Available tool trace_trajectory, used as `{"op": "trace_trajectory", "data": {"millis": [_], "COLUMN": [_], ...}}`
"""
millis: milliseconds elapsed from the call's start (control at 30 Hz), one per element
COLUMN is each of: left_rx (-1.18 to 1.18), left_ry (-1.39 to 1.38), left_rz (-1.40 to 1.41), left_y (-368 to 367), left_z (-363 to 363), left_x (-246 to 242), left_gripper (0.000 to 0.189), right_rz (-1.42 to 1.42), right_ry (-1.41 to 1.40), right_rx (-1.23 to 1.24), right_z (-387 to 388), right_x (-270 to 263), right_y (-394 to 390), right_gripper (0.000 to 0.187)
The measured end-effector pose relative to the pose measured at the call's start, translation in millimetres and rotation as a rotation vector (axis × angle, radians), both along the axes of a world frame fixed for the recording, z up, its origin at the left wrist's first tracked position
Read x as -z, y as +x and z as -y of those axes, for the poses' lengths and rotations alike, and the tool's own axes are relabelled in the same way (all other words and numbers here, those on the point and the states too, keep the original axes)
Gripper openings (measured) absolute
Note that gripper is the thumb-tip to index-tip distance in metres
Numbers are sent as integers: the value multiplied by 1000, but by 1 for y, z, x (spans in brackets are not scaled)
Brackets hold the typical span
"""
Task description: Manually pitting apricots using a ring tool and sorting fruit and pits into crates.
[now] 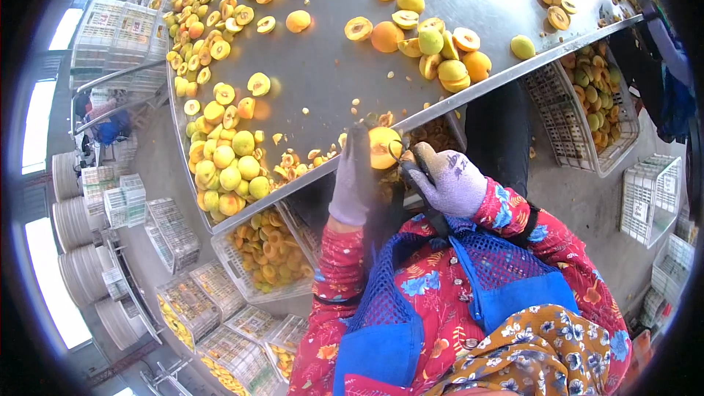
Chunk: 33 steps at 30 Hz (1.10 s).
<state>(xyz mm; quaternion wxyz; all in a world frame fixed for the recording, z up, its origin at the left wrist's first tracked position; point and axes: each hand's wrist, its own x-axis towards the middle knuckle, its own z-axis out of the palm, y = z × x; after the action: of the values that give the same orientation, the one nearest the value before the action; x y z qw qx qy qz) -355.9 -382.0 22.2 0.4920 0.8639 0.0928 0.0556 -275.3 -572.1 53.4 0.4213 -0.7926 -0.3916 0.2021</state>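
My left hand (353,181), in a lilac knit glove with dark fingers, holds a halved yellow peach (384,146) at the near edge of a metal table. The peach's orange cut face shows towards me. My right hand (448,179), in a matching glove with marks on its back, grips a small curved-blade pitting tool (394,149). The blade's thin hook lies against the right side of the fruit; my fingers hide most of its handle. Below the hands, a container of peach stones and scraps (434,135) is partly hidden under the table edge.
The metal table (324,82) bears a pile of whole peaches (225,162) at left and a mixed cluster (440,49) at centre. Crates of peach halves stand beneath, at left (269,256) and right (597,99). Another person's gloved arm (663,47) reaches in at far right.
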Motion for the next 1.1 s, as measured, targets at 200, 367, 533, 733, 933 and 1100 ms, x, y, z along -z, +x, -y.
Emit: {"op": "trace_trajectory", "data": {"millis": [200, 367, 533, 733, 933, 1100], "left_rx": [-37, -109, -237, -353, -145, -183], "left_ry": [441, 452, 446, 286, 197, 423], "left_rz": [228, 227, 313, 304, 211, 513], "left_y": [-9, -6, -3, 4, 7, 11], "left_z": [26, 42, 53, 67, 54, 59], "left_x": [-1, -17, -9, -14, -19, -10], "left_gripper": [74, 60, 32, 35, 37, 37], "right_rz": [44, 27, 32, -974, -2333, -2489], "right_ry": [-37, 14, -50, 373, 499, 641], "right_rx": [9, 31, -45, -89, -21, -246], "right_z": [-3, -1, 1, 0, 12, 11], "right_x": [6, 4, 0, 5, 15, 27], "right_y": [-11, -18, -16, -3, 2, 2], "right_gripper": [26, 21, 23, 34, 43, 46]}}
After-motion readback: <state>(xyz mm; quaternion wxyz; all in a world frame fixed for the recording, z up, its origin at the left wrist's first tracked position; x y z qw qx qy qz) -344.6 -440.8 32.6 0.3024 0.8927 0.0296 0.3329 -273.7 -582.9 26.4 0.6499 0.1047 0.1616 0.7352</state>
